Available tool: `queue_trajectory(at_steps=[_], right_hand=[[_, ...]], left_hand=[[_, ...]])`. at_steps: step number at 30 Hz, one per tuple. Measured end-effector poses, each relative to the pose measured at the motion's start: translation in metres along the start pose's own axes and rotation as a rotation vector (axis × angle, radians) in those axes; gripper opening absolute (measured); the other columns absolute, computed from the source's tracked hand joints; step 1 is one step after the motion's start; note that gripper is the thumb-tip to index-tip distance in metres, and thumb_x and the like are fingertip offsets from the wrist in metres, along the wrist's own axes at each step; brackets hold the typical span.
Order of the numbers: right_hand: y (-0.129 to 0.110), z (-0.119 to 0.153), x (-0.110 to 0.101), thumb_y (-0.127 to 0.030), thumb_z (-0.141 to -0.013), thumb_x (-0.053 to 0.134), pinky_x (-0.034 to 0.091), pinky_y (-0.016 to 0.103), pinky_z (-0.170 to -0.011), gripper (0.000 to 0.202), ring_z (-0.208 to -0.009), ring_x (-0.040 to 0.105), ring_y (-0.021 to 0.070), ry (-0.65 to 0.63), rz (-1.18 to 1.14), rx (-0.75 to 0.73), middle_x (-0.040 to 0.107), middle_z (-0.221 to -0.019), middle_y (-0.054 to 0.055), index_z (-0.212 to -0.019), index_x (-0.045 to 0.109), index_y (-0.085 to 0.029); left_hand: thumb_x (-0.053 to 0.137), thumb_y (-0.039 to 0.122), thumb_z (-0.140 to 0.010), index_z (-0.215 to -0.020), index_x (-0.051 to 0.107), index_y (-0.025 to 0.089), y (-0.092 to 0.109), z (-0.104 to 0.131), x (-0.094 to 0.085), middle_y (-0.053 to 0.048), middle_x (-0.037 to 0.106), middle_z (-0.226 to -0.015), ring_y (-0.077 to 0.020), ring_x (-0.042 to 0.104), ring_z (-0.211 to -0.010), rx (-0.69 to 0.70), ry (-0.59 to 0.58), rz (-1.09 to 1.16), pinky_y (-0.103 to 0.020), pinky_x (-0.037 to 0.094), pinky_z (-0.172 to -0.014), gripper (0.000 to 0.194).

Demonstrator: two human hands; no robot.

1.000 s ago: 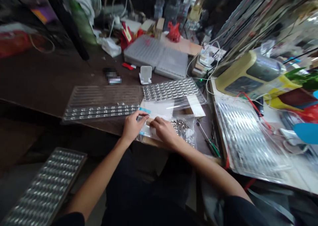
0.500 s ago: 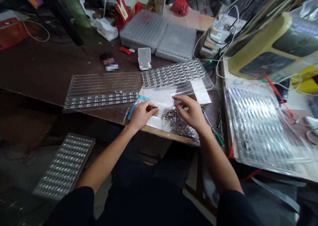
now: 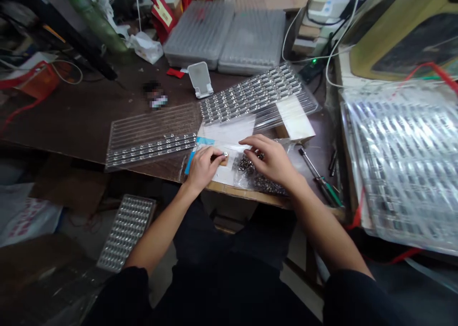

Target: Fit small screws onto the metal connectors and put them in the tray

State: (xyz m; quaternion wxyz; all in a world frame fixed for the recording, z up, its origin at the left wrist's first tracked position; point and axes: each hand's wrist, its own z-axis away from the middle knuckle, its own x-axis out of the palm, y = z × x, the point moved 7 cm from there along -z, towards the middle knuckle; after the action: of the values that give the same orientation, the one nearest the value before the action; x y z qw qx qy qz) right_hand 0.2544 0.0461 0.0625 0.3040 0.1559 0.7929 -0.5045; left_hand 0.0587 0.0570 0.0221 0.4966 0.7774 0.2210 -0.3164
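My left hand (image 3: 203,168) is closed in a pinch at the front edge of the desk. A small shiny metal part (image 3: 225,154) shows at its fingertips, above a small brown block (image 3: 224,162). My right hand (image 3: 272,160) hovers to the right, thumb and fingers apart, with nothing visible between them. Below it lies a clear plastic bag (image 3: 265,184) of small metal pieces, partly hidden by the hand. Left of my hands, a clear grooved tray (image 3: 153,118) holds several rows of metal parts along its near side. Another tray (image 3: 250,94), mostly filled with metal parts, lies behind.
A white box (image 3: 296,118) stands against the filled tray. Screwdrivers (image 3: 322,180) lie at the right. Stacked clear trays (image 3: 200,32) and a white phone stand (image 3: 200,79) are at the back. More wrapped trays (image 3: 411,168) cover the right-hand surface. A filled tray (image 3: 125,233) sits low at left.
The camera view has shifted, so the surroundings appear displaced. My left hand keeps its pinch at the same place; my right hand has shifted slightly toward it, still apart.
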Motion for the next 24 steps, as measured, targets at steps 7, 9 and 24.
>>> queue_trajectory(at_steps=[7,9,24], right_hand=[[0.005,0.003,0.001,-0.024,-0.1,0.051,0.055,0.036,-0.087,0.028,-0.099,0.073,0.0241,-0.034,0.014,-0.01,0.077,-0.111,0.011,-0.113,0.075,-0.02],[0.008,0.004,0.0,-0.026,-0.1,0.051,0.055,0.037,-0.083,0.028,-0.092,0.074,0.0244,-0.05,0.031,0.003,0.078,-0.104,0.01,-0.108,0.077,-0.019],[0.011,0.007,0.004,-0.021,-0.095,0.057,0.05,0.036,-0.078,0.026,-0.095,0.075,0.0277,-0.267,0.227,0.123,0.081,-0.108,0.009,-0.108,0.08,-0.02]], left_hand=[[0.066,0.035,-0.096,-0.094,0.068,0.02,-0.013,-0.01,-0.038,-0.007,0.076,-0.098,-0.0215,0.072,-0.097,-0.08,0.256,0.098,-0.033,0.054,-0.089,0.015],[0.067,0.035,-0.094,-0.095,0.071,0.02,-0.028,-0.023,-0.061,-0.006,0.077,-0.097,-0.0212,0.072,-0.095,-0.099,0.257,0.046,-0.032,0.054,-0.088,0.015],[0.065,0.036,-0.09,-0.085,0.079,0.025,-0.1,-0.06,-0.116,-0.006,0.076,-0.116,-0.031,0.065,-0.113,-0.082,-0.064,-0.537,-0.046,0.047,-0.105,0.018]])
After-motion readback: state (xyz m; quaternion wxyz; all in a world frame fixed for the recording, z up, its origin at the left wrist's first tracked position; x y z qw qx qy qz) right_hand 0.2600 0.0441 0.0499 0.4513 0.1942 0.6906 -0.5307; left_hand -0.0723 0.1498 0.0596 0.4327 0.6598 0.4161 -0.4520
